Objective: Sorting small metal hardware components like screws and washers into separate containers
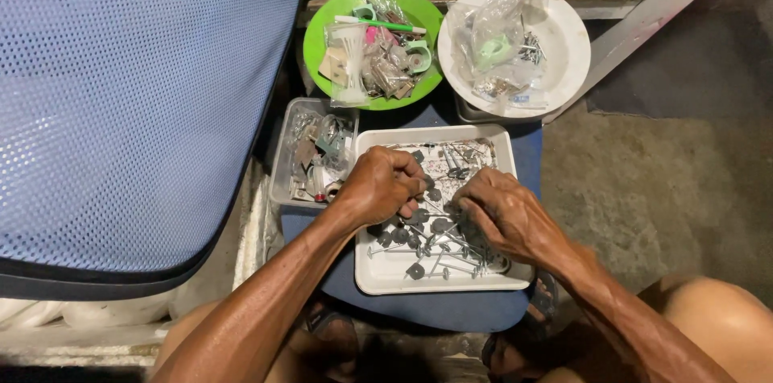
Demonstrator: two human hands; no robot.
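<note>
A white rectangular tray point(385, 272) lies on a blue seat and holds several grey roofing nails with round washers point(419, 240) and loose screws. My left hand point(380, 187) hovers over the tray's left side with its fingers curled around small pieces; what it grips is hidden. Over the middle of the tray, my right hand point(501, 214) has its fingertips pinched down among the nails.
A clear plastic box point(282, 165) of small hardware sits left of the tray. Behind are a green plate point(316, 37) of mixed parts and a white plate point(564, 37) with plastic bags. A blue mesh chair back point(129, 101) fills the left. Concrete floor lies to the right.
</note>
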